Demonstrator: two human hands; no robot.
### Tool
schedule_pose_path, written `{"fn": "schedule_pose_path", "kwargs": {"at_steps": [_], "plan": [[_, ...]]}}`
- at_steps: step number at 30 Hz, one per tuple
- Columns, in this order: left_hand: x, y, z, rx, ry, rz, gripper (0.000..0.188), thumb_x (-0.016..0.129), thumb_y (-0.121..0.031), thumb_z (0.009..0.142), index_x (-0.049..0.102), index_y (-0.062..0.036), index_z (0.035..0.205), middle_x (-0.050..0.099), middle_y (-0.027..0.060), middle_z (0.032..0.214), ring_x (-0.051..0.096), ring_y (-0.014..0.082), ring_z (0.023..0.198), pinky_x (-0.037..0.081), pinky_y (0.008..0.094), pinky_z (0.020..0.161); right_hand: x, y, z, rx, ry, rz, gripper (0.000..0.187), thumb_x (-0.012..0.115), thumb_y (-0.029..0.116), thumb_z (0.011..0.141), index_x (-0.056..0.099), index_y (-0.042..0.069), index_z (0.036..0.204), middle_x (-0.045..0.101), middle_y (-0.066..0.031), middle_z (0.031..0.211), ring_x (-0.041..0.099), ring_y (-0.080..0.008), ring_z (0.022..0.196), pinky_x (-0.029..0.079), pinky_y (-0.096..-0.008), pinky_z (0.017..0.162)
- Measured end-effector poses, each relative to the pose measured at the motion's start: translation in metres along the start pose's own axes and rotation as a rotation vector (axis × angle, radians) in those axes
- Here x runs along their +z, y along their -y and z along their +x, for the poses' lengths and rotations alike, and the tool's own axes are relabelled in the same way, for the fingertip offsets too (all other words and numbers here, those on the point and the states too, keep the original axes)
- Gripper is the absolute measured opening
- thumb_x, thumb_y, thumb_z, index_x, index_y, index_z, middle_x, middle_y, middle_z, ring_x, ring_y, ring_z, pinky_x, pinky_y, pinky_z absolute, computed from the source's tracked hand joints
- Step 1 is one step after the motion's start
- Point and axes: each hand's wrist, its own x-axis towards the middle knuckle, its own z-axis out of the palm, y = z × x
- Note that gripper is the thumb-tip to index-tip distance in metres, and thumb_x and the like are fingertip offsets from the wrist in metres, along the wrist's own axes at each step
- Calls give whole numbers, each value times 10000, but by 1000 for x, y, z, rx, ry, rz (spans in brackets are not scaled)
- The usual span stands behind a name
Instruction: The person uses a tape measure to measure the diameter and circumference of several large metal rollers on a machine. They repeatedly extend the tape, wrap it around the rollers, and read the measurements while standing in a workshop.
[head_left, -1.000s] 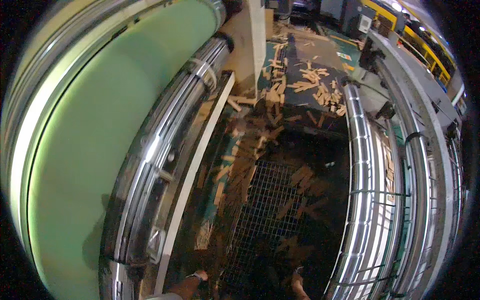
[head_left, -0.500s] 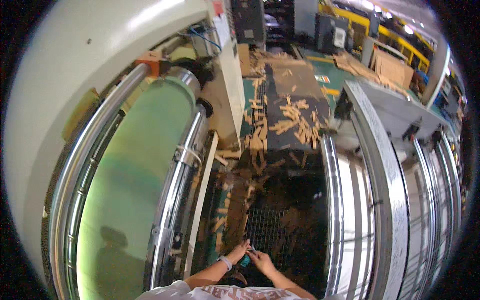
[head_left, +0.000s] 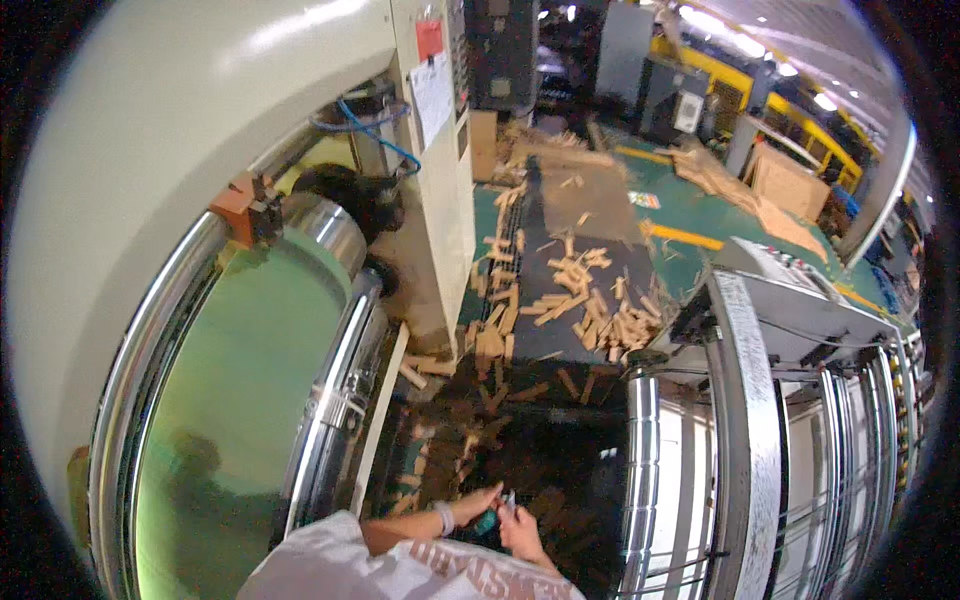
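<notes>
Both my hands are close together in front of my body, at the lower middle of the view. My left hand [head_left: 478, 504], with a pale band at its wrist, has its fingers drawn together above a small rounded teal object [head_left: 486, 521], which seems to be in its grip. My right hand [head_left: 521, 532] is closed around a small, slim grey object [head_left: 510, 499] with a shiny look, its tip pointing up. The kinds of both objects are too small and blurred to tell. A narrow gap separates the hands.
A large green-covered roller [head_left: 260, 350] with chrome shafts runs along the left. Chrome rollers [head_left: 642, 450] in a metal frame [head_left: 750, 400] stand on the right. Cardboard scraps [head_left: 610, 320] litter the walkway ahead. A cream machine panel [head_left: 435, 200] juts out at the left.
My view has tilted up and shifted, showing more of the walkway and the far floor. My hands remain together with the teal object; the grey object now shows more clearly at my right hand.
</notes>
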Motion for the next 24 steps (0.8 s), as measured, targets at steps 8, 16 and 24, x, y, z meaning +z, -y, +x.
{"fn": "schedule_pose_path", "kwargs": {"at_steps": [8,16,24], "plan": [[-65,-144,47,-17,-34,-174,671,308,-660,785,495,-61,1022,518,57,983,466,124,899,370,271,804,-19,131,137,218,541,-133,173,493,250,859,524,82,831,393,52,559,350,-59,455,281,-199,414],[-133,-261,188,111,55,-210,616,262,-590,844,579,-68,765,560,22,779,479,110,758,378,271,740,-29,269,283,216,521,-30,122,567,169,816,538,90,904,424,57,603,359,-48,496,259,-183,428],[-220,-459,333,286,94,98,656,224,-620,831,520,-47,710,479,47,699,429,139,693,350,266,723,-41,469,431,52,371,-138,128,626,135,758,575,47,836,533,38,680,452,-69,529,355,-211,479]]}}
